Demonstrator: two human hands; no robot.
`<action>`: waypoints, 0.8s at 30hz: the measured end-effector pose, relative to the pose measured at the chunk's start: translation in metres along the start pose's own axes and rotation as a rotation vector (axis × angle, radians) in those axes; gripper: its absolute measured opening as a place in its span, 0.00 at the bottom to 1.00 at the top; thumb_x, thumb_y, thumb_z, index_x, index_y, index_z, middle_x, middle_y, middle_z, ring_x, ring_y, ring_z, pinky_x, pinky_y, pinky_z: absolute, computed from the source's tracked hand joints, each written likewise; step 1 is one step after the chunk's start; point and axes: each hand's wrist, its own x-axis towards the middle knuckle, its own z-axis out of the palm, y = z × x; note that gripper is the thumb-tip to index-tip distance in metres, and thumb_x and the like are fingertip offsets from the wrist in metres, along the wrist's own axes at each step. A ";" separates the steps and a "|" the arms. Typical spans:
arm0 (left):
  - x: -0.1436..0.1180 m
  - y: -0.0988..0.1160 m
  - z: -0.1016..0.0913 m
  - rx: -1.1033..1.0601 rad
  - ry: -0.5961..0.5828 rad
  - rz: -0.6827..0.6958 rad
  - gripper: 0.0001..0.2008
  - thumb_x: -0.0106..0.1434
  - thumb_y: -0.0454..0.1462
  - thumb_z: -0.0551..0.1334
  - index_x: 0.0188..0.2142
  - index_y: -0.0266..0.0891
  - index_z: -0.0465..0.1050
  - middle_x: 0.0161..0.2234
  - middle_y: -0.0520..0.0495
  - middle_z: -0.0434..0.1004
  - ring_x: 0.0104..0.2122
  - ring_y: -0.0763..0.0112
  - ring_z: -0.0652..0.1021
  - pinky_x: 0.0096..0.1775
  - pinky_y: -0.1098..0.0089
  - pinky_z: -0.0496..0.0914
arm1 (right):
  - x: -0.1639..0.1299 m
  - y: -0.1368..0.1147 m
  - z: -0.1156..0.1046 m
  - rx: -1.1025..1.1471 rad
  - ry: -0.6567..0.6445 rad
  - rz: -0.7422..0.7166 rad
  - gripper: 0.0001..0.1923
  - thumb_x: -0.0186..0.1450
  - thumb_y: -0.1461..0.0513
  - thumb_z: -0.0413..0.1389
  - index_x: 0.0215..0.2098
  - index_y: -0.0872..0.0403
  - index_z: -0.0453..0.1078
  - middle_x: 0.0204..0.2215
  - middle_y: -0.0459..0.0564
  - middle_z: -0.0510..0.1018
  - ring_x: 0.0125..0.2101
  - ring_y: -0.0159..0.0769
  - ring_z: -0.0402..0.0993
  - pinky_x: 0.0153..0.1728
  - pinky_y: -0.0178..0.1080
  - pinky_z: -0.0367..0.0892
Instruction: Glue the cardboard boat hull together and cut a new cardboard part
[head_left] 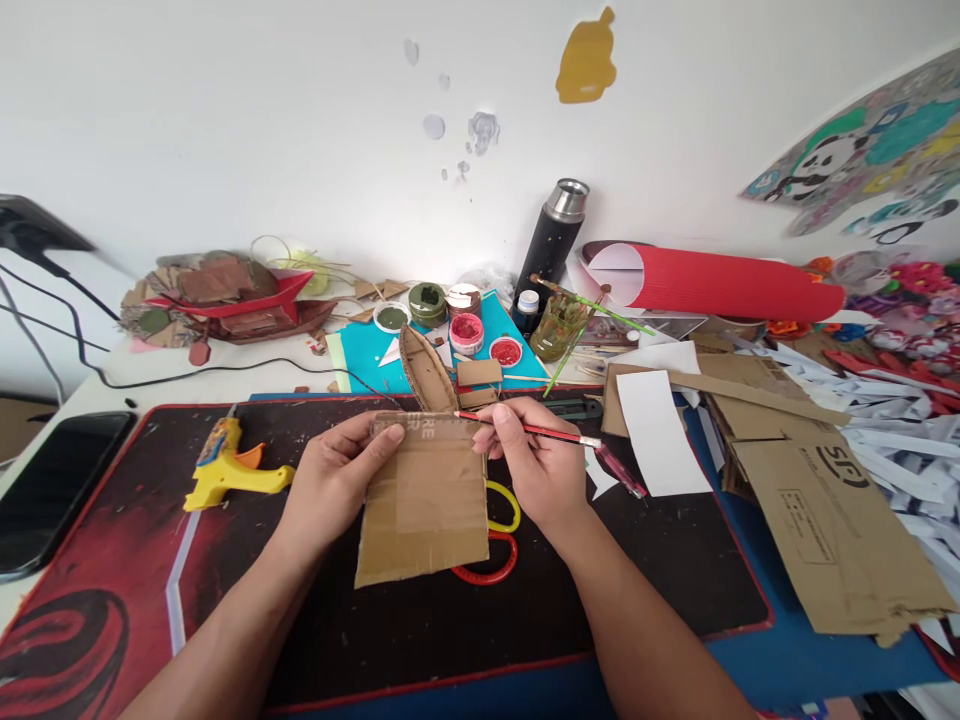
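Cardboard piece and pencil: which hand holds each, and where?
Left hand pinches the cardboard piece at its upper left edge; right hand grips the red pencil mid-shaft.

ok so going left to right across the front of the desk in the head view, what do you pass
black phone → yellow glue gun → left hand → brown cardboard piece in its grip → right hand holding a red pencil → white paper sheet → big printed cardboard sheet

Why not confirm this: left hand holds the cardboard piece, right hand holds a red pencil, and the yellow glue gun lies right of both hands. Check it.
Wrong on one point: the head view shows the glue gun lying left of both hands. The left hand does hold the cardboard piece, and the right hand the red pencil.
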 end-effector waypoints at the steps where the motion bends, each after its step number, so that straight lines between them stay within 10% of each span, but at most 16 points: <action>1: 0.000 0.000 0.000 -0.002 0.000 0.000 0.22 0.57 0.54 0.76 0.38 0.39 0.86 0.29 0.45 0.85 0.27 0.63 0.79 0.28 0.71 0.71 | 0.000 0.000 0.000 -0.001 -0.002 -0.002 0.15 0.79 0.54 0.54 0.41 0.51 0.79 0.29 0.48 0.85 0.29 0.35 0.83 0.29 0.37 0.76; 24: 0.000 0.003 0.002 -0.001 0.009 -0.007 0.23 0.55 0.55 0.76 0.37 0.38 0.86 0.28 0.45 0.84 0.27 0.62 0.79 0.27 0.71 0.71 | -0.001 0.000 0.001 0.005 -0.006 0.001 0.15 0.78 0.53 0.54 0.42 0.50 0.79 0.29 0.48 0.85 0.29 0.36 0.83 0.29 0.38 0.76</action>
